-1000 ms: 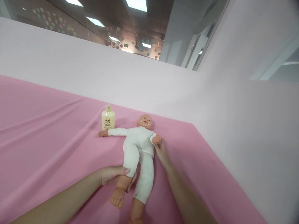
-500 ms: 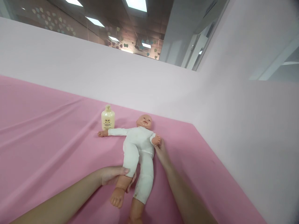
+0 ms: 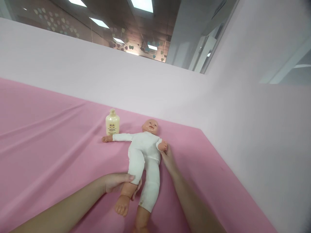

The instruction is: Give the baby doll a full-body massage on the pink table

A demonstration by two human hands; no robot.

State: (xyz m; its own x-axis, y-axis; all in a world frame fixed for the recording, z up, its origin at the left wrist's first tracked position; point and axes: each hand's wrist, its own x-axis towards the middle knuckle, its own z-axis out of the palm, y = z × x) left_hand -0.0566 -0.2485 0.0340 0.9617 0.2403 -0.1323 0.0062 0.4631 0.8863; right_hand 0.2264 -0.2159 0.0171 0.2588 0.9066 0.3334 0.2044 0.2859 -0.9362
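A baby doll in a white suit lies on its back on the pink sheet, head toward the wall and feet toward me. My left hand is wrapped round the doll's lower leg on the left, thumb on top and fingertips showing on the far side. That leg is bent a little and crosses outward. At the doll's other side, my right hand is by its small hand and forearm; its fingers are mostly hidden behind them. By the doll's outstretched arm on the left stands a cream pump bottle with dark print.
A white wall runs behind the sheet and turns a corner to the right side. Above it, a window shows ceiling lights and hanging heart shapes. Folds cross the sheet on the left.
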